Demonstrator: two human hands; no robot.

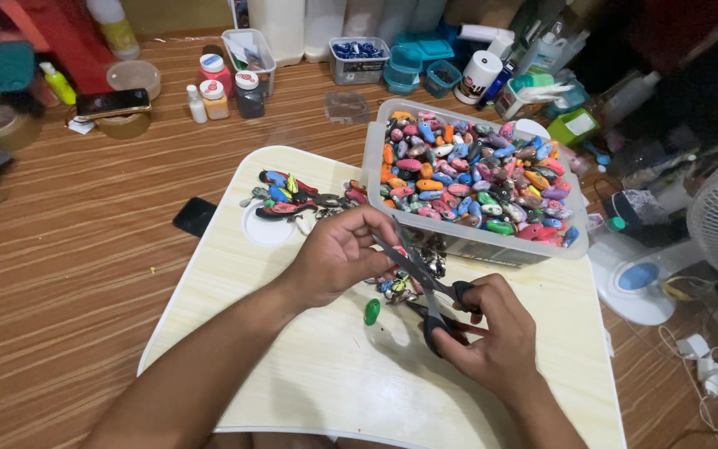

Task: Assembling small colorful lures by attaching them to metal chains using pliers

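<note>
Head view, looking down on a pale lap table (326, 391) set over a striped wooden floor (68, 274). Left hand (338, 254) curled shut around a small painted piece, mostly hidden inside the fist, held just above the tabletop near its middle. Right hand (492, 333) closed through the black handles of a pair of scissors (425, 278), blades parted and angled up toward the left fingertips (376, 266), tips almost touching them. Risk number one: blades closing on skin instead of on the piece, since fingers and cutting edge sit so close and the piece itself barely shows. Just below the blades, a loose green bead-like piece (372, 312) lying alone on the table, apt to roll off the edge if nudged by a wrist. Between the hands, a small dark cluster of metal bits (413, 278), hard to make out; could scatter under a careless snip. Behind, a clear plastic tub (475, 179) heaped with bright painted oval pieces, its near wall overhanging the table's far right corner; a bump from the right forearm could tip or spill it. At the far left of the table, a small pile of painted fish-shaped pieces (292, 195) beside a round recess. Off the table, a dark phone (194, 216) on the floor, near the rim, and a white fan (708, 241) to the right with trailing cables.
</note>
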